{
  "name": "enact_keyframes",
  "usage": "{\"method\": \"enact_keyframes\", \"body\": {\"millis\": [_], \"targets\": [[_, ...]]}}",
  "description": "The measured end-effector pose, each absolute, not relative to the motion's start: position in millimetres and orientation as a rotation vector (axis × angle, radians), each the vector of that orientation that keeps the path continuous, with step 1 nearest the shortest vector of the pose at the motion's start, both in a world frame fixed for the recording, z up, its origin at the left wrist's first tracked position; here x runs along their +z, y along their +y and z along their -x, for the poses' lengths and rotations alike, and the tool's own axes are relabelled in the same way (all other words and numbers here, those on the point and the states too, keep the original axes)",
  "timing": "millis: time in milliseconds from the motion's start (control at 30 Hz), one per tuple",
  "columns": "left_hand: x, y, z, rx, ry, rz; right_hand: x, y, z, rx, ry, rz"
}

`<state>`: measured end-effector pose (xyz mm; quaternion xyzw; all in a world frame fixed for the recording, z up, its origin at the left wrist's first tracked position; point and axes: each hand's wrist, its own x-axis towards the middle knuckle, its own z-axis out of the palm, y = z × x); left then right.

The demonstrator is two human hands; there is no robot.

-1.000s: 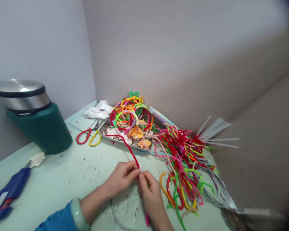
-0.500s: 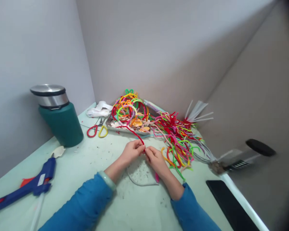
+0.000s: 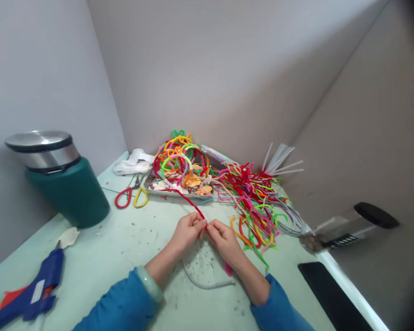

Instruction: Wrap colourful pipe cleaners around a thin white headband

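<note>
A red pipe cleaner (image 3: 191, 202) runs from the tray's front edge down to my fingertips. My left hand (image 3: 189, 231) pinches it between thumb and index finger. Touching close beside it, my right hand (image 3: 223, 236) is closed on the same red pipe cleaner; its lower end is hidden by the fingers. Beneath my hands a grey pipe cleaner (image 3: 209, 287) lies curved on the table, and a short pink piece (image 3: 228, 269) shows by my right wrist.
Behind stand a tray (image 3: 172, 195) of coloured loops and flat pieces, and scissors (image 3: 141, 196). Tangled pipe cleaners (image 3: 251, 193) spread right, near a clear container (image 3: 345, 227) and black slab (image 3: 331, 294). Left are a green bottle (image 3: 71, 193) and blue glue gun (image 3: 44, 285).
The view has shifted, so the bottle and glue gun sit further left and most table items lower. Both hands keep their pinch on the red pipe cleaner, close together.
</note>
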<state>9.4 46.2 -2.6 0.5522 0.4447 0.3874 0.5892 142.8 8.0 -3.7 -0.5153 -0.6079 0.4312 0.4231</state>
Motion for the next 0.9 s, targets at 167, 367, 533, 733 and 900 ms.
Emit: {"method": "enact_keyframes", "body": {"millis": [167, 367, 533, 733, 900], "targets": [[-0.3, 47.4, -8.6, 0.863, 1.037, -1.26, 1.4, 8.4, -142.6, 1.104, -1.51, 1.298], [-3.0, 50.5, -7.1, 0.875, 1.055, -1.29, 1.1, 12.5, -141.4, 0.983, -1.556, 1.318], [-5.9, 51.2, -9.5, 0.913, 1.073, -1.387, -0.6, 11.4, -141.8, 0.955, -1.526, 1.295], [1.0, 51.8, -8.3, 1.079, 1.109, -1.585, -5.7, 18.1, -146.0, 1.141, -1.304, 1.246], [9.5, 43.0, -5.3, 1.204, 1.152, -2.047, -6.3, 23.7, -147.7, 1.314, -1.077, 1.162]]}}
